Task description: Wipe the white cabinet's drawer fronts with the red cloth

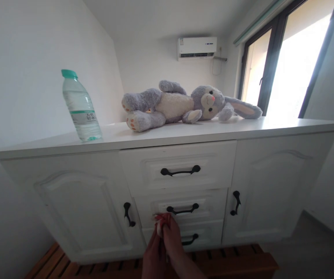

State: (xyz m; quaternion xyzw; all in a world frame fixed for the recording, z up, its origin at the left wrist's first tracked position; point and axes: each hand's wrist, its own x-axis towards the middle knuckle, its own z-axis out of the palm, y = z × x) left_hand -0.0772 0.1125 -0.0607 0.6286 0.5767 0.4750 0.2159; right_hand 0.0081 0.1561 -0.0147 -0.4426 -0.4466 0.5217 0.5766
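Low in front of the white cabinet, my left hand (154, 242) and my right hand (172, 234) are close together, fingers closed. Between them they grip a small crumpled red and white cloth-like bundle (161, 221); its exact kind is blurred and partly hidden by the fingers. Just beyond my hands is the black handle of the middle drawer (183, 209). The bottom drawer's handle (190, 239) is partly covered by my right hand.
On the cabinet top (114, 141) a clear water bottle with a green cap (81, 106) stands at the left. A grey plush rabbit (178, 104) lies on its side. Cabinet doors flank the drawers. Wooden slats (50, 267) lie beneath the cabinet; a window (294, 62) is at right.
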